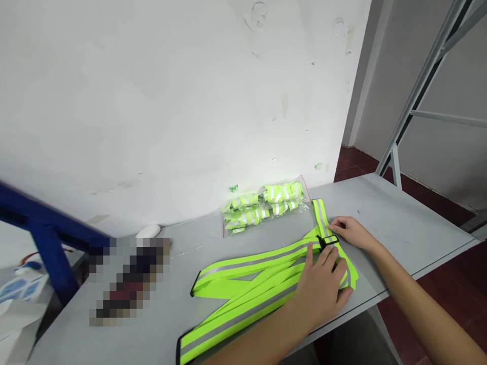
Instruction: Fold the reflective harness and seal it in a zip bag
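Observation:
A neon-yellow reflective harness (243, 317) of wide straps with grey stripes lies spread on the grey table. My left hand (323, 286) rests on its right end, fingers apart and lying over the straps just below a black buckle (327, 241). Beyond the buckle, my right hand (350, 231) pinches the edge of the short upright strap (320, 213) between thumb and fingers. Black edging shows at the harness's left ends. Part of the straps is hidden under my left hand and forearm.
Clear plastic bags (262, 205) with rolled neon-yellow straps lie against the white wall. A white rounded object (148, 231) and a pixelated dark item (131, 284) are on the left of the table (395, 218). A blue metal frame (53, 248) stands left, a grey metal frame (409, 106) right.

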The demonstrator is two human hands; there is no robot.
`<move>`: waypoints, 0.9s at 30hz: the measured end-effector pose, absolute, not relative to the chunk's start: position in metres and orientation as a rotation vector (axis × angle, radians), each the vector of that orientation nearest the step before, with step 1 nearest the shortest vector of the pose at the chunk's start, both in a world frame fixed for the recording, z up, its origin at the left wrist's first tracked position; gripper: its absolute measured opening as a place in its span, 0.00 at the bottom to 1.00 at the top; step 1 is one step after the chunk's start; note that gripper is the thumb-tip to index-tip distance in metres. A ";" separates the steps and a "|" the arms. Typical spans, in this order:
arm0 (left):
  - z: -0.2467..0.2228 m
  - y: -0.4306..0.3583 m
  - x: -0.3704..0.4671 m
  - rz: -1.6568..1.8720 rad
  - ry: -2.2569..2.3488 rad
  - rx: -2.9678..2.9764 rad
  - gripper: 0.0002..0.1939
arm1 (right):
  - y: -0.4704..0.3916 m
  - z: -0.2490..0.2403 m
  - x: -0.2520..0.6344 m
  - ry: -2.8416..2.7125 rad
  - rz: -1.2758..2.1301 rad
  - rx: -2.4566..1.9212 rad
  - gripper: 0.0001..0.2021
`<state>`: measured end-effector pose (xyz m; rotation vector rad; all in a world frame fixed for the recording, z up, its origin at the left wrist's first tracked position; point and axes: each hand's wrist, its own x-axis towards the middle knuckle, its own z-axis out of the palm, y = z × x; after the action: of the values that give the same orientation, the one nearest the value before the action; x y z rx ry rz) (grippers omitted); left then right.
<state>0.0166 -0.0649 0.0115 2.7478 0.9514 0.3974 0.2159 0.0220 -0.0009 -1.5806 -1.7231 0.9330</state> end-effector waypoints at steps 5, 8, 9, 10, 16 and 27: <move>0.014 -0.063 0.009 0.491 0.912 2.650 0.30 | 0.067 0.001 0.208 -1.630 0.859 -1.723 0.18; 0.014 -0.061 0.007 0.501 0.877 2.619 0.28 | 0.087 -0.005 0.198 -1.567 0.840 -1.777 0.17; 0.013 -0.061 0.006 0.505 0.868 2.617 0.27 | 0.092 -0.007 0.194 -1.544 0.839 -1.788 0.16; 0.013 -0.061 0.005 0.507 0.861 2.616 0.27 | 0.094 -0.009 0.192 -1.519 0.841 -1.795 0.15; 0.011 -0.058 0.006 0.463 0.866 2.653 0.29 | 0.086 -0.008 0.195 -1.353 0.936 -1.642 0.13; 0.006 -0.037 0.010 0.424 0.937 2.670 0.32 | 0.060 0.042 0.207 -1.142 1.226 -1.131 0.22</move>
<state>0.0100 -0.0371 0.0061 2.6698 0.9370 0.4241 0.2067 0.0601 0.0422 -1.1313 -1.1424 1.2264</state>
